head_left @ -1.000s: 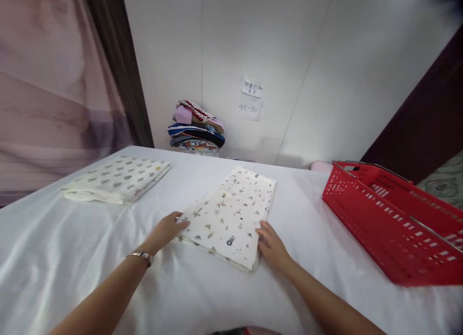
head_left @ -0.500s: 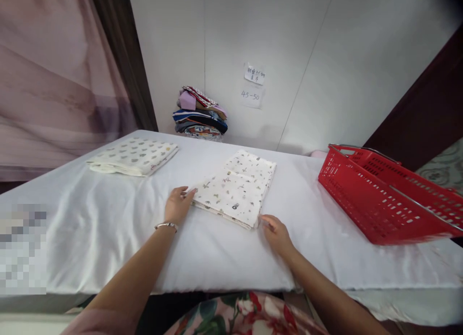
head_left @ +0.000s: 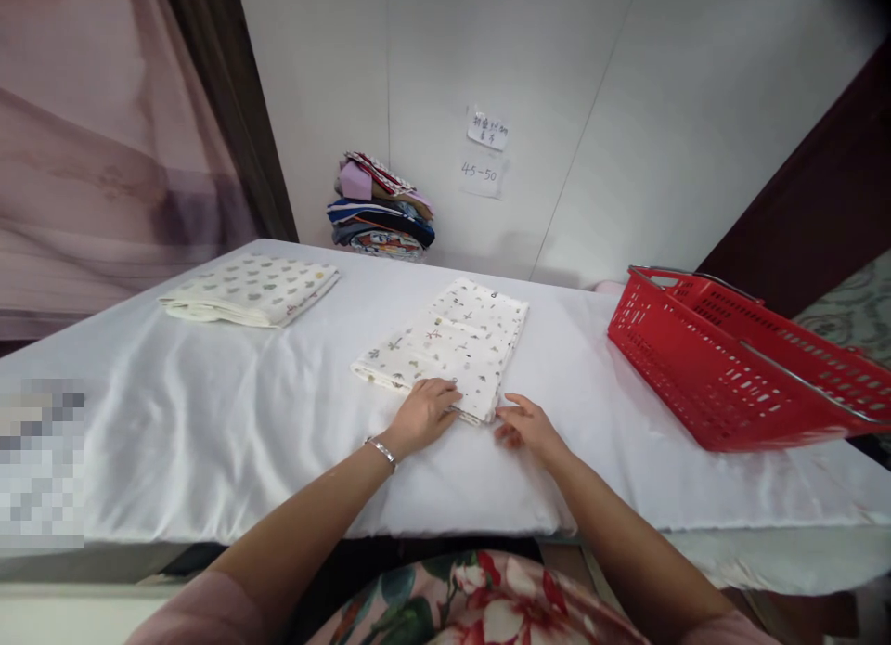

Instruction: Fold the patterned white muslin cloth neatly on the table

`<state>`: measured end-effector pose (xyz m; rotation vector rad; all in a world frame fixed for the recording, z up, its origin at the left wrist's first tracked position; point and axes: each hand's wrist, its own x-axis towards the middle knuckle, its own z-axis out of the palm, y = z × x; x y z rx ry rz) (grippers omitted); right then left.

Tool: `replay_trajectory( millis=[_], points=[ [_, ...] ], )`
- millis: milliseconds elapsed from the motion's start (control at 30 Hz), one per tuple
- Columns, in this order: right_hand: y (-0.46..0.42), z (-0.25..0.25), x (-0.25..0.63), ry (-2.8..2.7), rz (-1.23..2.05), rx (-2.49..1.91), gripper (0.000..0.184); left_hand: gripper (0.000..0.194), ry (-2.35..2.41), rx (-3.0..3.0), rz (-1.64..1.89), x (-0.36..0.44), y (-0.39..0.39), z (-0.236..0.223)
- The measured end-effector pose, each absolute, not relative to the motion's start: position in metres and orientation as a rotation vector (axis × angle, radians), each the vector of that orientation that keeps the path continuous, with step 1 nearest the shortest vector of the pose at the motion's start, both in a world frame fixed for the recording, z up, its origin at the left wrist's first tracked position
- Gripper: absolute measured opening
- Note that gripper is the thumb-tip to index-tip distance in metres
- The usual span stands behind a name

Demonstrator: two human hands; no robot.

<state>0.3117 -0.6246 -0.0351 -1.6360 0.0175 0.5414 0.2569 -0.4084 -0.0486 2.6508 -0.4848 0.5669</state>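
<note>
A folded white cloth with small printed figures (head_left: pixel 449 346) lies in the middle of the white-covered table (head_left: pixel 209 413). My left hand (head_left: pixel 422 413), with a bracelet on its wrist, rests flat on the cloth's near edge, fingers stretched out. My right hand (head_left: pixel 527 427) lies on the table just off the cloth's near right corner, fingers loosely apart and touching or almost touching that corner. Neither hand holds anything.
A second folded patterned cloth (head_left: pixel 251 290) lies at the far left of the table. A red plastic basket (head_left: pixel 730 362) stands tilted at the right. A pile of folded clothes (head_left: pixel 381 206) sits against the white wall below two paper notes (head_left: pixel 485 151). A pinkish curtain hangs at left.
My left hand has slid from the cloth's left edge to its near edge, close to my right hand. The view has pulled back from the table.
</note>
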Motion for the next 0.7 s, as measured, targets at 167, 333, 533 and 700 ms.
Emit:
replay_trajectory(
  millis=[167,333,533,700],
  points=[
    [-0.622,-0.035,0.308,0.071,0.602,-1.495,0.055,0.025,-0.510,2.614,0.550,0.264,-0.419,-0.050],
    [-0.614,-0.044,0.311,0.025,0.507,-1.470,0.050,0.024,-0.468,2.561,0.556,0.267,-0.430,-0.053],
    [-0.612,-0.052,0.313,-0.048,0.462,-1.480,0.054,0.024,-0.418,2.498,0.547,0.271,-0.441,-0.053],
    [-0.610,-0.051,0.311,-0.097,0.418,-1.518,0.056,0.016,-0.380,2.478,0.525,0.271,-0.446,-0.050]
  ],
)
